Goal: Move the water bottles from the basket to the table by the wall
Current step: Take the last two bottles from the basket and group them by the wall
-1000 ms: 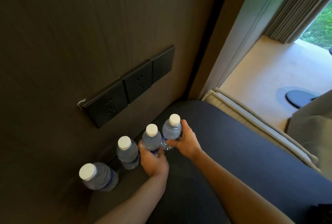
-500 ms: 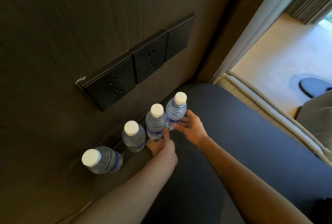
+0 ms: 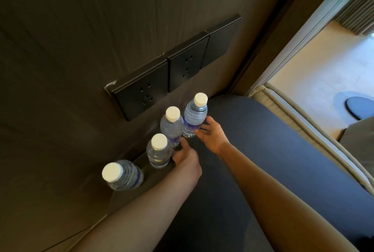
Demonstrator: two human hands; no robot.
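Presently: four water bottles [image 3: 158, 151] upright in a row on the dark worktop [image 3: 253, 150], lower centre, against the wall. Left hand [image 3: 187, 160] grip unclear; right hand [image 3: 212, 134] fingers loosely open beside the farthest bottle [image 3: 195, 115].

dark wood-grain wall panel [image 3: 81, 29], filling upper left. row of three black socket plates [image 3: 174, 65] mounted on it, centre frame. beige floor [image 3: 323, 65], upper right. grey curtain [image 3: 356, 15], top right corner. dark round base [image 3: 359, 107] on floor, right edge.
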